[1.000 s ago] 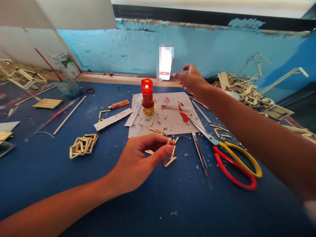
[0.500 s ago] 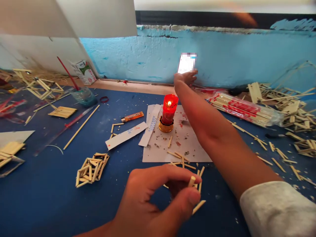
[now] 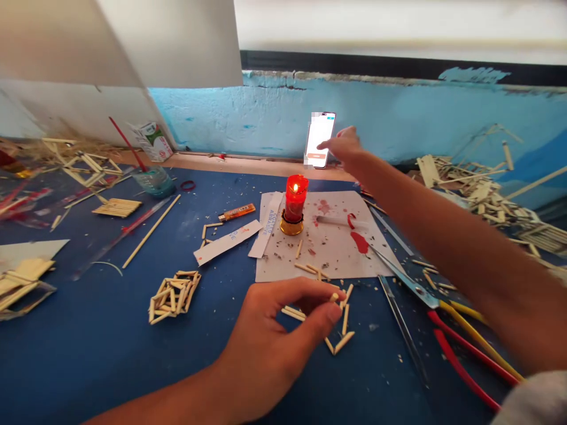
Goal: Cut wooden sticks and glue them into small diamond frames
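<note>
My left hand (image 3: 283,324) hovers low over the blue table (image 3: 88,354), thumb and fingers pinched on a short wooden stick (image 3: 334,297). Several more short sticks (image 3: 341,330) lie loose on the table just right of it. My right hand (image 3: 348,147) reaches far forward, its fingers extended at the lit screen of a phone (image 3: 319,139) that leans against the blue wall. Between my hands a lit red candle (image 3: 295,203) in a gold holder stands on a white paper sheet (image 3: 328,248) spotted with red wax.
Scissors with red and yellow handles (image 3: 460,336) lie at the right, a metal blade (image 3: 401,324) beside them. An orange lighter (image 3: 237,212), paper strips and a small stick frame (image 3: 173,295) lie left of the candle. Stick piles (image 3: 478,189) crowd the right edge; a cup (image 3: 155,180) stands at far left.
My right hand lifted back slightly from the phone, still pointing at its screen. My left hand stays pinched on the short stick. The view shifted and the scissors came back into sight.
</note>
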Action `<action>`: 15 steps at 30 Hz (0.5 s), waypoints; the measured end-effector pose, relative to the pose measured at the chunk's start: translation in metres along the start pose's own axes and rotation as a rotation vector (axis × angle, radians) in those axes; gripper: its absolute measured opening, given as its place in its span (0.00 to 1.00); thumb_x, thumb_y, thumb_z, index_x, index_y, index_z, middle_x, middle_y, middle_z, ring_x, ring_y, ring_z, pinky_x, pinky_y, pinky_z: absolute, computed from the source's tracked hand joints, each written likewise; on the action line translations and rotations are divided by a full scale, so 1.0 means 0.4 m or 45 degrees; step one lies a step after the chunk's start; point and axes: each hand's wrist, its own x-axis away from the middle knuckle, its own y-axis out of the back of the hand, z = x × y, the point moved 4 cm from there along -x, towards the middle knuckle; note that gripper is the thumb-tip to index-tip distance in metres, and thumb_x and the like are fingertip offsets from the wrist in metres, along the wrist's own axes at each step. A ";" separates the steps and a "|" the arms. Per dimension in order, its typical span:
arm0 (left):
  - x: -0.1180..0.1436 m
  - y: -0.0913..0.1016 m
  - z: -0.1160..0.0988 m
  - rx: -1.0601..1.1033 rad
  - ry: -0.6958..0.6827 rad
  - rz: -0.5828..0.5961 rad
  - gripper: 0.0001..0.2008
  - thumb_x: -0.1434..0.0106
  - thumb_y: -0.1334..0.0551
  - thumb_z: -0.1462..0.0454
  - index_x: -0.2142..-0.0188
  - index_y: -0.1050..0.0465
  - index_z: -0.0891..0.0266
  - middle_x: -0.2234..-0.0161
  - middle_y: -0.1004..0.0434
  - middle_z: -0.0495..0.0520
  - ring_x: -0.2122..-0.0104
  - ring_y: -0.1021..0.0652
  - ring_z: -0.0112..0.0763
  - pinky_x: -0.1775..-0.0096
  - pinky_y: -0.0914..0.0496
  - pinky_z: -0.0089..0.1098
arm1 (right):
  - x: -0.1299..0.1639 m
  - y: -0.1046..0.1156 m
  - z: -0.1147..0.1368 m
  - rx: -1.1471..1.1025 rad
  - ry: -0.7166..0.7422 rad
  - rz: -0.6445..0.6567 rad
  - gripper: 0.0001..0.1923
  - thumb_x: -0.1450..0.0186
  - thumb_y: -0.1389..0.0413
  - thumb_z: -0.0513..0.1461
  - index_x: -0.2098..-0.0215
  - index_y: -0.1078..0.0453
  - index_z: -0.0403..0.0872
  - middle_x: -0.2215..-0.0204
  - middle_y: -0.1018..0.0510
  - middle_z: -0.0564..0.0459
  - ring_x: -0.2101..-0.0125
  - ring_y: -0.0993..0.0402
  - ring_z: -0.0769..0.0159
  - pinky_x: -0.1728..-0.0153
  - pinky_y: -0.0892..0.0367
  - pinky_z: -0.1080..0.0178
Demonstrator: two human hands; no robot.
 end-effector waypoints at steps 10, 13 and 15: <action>0.005 -0.035 0.019 0.094 0.039 0.066 0.08 0.38 0.26 0.59 0.60 0.14 0.59 0.63 0.13 0.55 0.63 0.16 0.34 0.57 0.22 0.31 | 0.742 0.335 -0.199 0.481 -0.147 0.432 0.13 0.38 0.37 0.52 0.61 0.24 0.54 0.77 0.20 0.51 0.77 0.25 0.52 0.75 0.31 0.52; 0.024 -0.050 0.007 0.250 0.113 0.085 0.08 0.43 0.23 0.62 0.65 0.15 0.60 0.68 0.14 0.53 0.68 0.17 0.32 0.63 0.22 0.29 | 0.881 0.308 -0.235 0.501 -0.217 0.466 0.11 0.38 0.38 0.53 0.63 0.27 0.58 0.68 0.17 0.47 0.71 0.20 0.45 0.70 0.28 0.46; 0.049 -0.061 -0.007 0.356 0.183 0.096 0.08 0.47 0.21 0.64 0.67 0.15 0.60 0.70 0.15 0.52 0.70 0.18 0.30 0.66 0.23 0.27 | 0.905 0.288 -0.238 0.507 -0.257 0.440 0.10 0.34 0.43 0.51 0.61 0.28 0.56 0.65 0.16 0.46 0.66 0.19 0.45 0.67 0.28 0.46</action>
